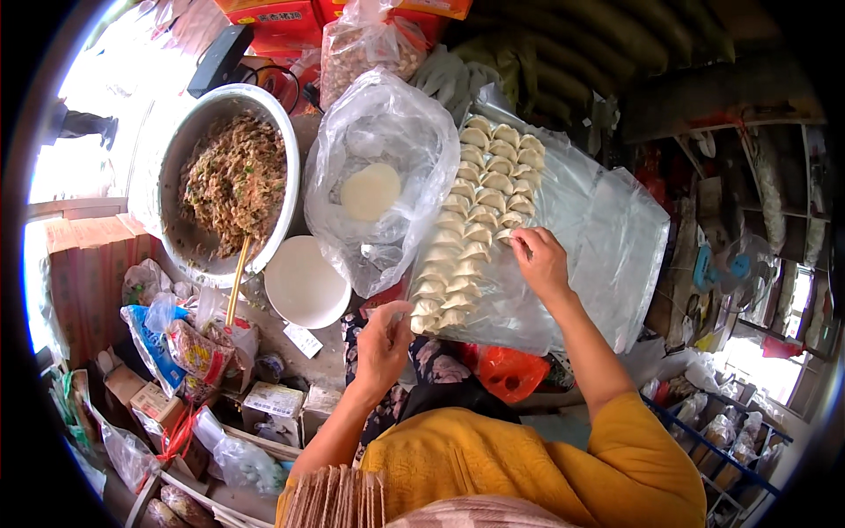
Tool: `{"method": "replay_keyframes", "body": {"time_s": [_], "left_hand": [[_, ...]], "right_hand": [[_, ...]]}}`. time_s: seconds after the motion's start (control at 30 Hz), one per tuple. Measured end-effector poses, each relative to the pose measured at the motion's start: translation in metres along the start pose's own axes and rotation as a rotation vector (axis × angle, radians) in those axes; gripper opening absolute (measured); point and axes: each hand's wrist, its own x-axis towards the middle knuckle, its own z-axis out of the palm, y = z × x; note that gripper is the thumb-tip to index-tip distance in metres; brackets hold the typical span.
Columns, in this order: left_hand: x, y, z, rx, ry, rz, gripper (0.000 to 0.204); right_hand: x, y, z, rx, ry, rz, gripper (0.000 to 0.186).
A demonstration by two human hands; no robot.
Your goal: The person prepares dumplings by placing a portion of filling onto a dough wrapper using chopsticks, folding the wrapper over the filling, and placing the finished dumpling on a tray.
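Observation:
Several rows of folded dumplings (pixel 480 213) lie on a plastic-covered tray (pixel 598 238) in front of me. At the right row's near end, my right hand (pixel 541 262) pinches a dumpling (pixel 505 235) between thumb and fingertips, low over the plastic. My left hand (pixel 384 345) hangs with curled fingers by the tray's near left corner; whether anything is in it is hidden. Left of the tray, a clear plastic bag (pixel 321 189) lies spread open around a round, pale dough wrapper (pixel 371 192).
A large metal basin (pixel 293 167) of minced filling (pixel 233 180) stands at the left, chopsticks (pixel 238 282) leaning over its rim. Near it sits a white bowl (pixel 306 282). Behind are a bag of peanuts (pixel 370 57) and red boxes (pixel 283 26). Bagged goods (pixel 207 343) crowd the near left.

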Motion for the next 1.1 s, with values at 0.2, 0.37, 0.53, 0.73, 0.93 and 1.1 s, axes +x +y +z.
{"method": "replay_keyframes", "body": {"time_s": [0.2, 0.37, 0.53, 0.73, 0.93, 1.1], "left_hand": [[-0.006, -0.005, -0.008, -0.023, 0.030, 0.020, 0.023], [-0.011, -0.007, -0.016, -0.024, 0.093, -0.014, 0.022], [-0.010, -0.003, -0.022, -0.070, 0.141, -0.018, 0.022], [-0.003, -0.011, -0.037, -0.053, 0.223, 0.070, 0.022], [0.014, -0.005, -0.050, -0.253, 0.198, -0.054, 0.020], [0.062, 0.000, -0.047, -0.789, 0.286, -0.130, 0.024]], "right_hand": [[0.018, -0.033, -0.023, -0.194, -0.052, -0.094, 0.013], [0.065, -0.109, -0.002, 0.123, -0.066, -0.270, 0.009], [0.116, -0.145, 0.094, 0.048, -0.216, -0.484, 0.007], [0.131, -0.138, 0.144, -0.324, -0.382, -0.482, 0.009], [0.154, -0.142, 0.100, 0.263, -0.629, 0.095, 0.009], [0.132, -0.142, 0.058, 1.397, -0.912, 0.521, 0.022]]}}
